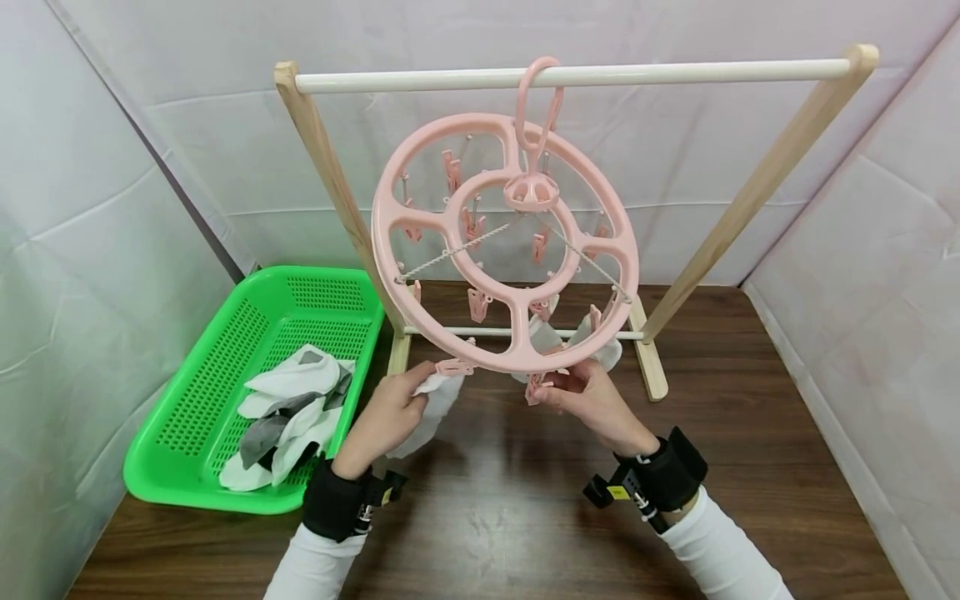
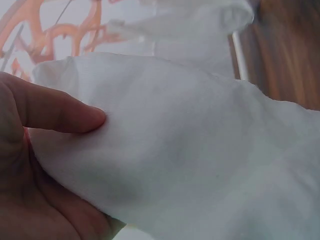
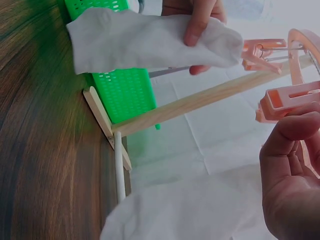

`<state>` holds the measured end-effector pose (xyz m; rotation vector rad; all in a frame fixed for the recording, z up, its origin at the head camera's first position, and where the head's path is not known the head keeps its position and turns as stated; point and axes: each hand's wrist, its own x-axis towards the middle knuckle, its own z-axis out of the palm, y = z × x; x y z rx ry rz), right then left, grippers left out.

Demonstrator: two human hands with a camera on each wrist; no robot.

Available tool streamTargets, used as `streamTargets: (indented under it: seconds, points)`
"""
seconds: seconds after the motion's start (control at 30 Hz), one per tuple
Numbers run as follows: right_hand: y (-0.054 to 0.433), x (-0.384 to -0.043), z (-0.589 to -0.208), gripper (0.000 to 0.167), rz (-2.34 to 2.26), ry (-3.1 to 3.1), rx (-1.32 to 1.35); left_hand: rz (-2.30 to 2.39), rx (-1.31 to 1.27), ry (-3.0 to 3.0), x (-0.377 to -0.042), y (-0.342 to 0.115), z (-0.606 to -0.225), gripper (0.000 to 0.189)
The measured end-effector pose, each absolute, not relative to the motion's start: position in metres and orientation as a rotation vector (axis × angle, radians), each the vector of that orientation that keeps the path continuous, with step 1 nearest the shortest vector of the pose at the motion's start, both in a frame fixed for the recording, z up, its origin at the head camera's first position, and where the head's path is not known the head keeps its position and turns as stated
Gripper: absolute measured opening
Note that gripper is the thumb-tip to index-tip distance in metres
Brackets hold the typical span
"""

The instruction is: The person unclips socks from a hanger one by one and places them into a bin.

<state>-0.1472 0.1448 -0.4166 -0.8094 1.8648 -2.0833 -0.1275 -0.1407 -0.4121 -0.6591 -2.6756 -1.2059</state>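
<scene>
My left hand pinches a white sock between thumb and fingers. One end of the sock is right at a pink clothespin on the hanger's near edge, and the rest droops over the table. My right hand is at the lower rim of the round pink hanger, its curled fingers and thumb gripping another pink clothespin. Behind this hand, pale socks hang below the ring. The hanger is tilted toward me, its hook over the white rail.
The white rail spans a stand with slanted wooden legs and a low white crossbar. At left, a green basket holds a pile of white and grey socks. Dark wooden table; pale fabric walls surround it.
</scene>
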Motion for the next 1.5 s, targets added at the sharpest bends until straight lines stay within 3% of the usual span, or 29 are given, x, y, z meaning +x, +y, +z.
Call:
streamTargets:
  seconds: [0.37,0.8,0.97,1.5]
  points:
    - [0.146,-0.146,-0.416,0.02,-2.109,1.846,-0.79,-1.185,-0.536,-2.563,-0.121,-0.18,-0.377,0.036]
    - [0.153,-0.146,-0.416,0.028,-2.116,1.868,-0.745,-1.033,-0.147,-2.452,-0.099,-0.231,-0.332,0.046]
    - [0.158,-0.145,-0.419,0.034,-2.199,1.801,-0.673,-1.13,0.017,-2.536,-0.092,-0.254,-0.331,0.045]
    - [0.193,-0.152,-0.432,0.02,-2.384,1.796,-0.69,-1.285,0.139,-2.729,-0.105,-0.285,-0.358,0.059]
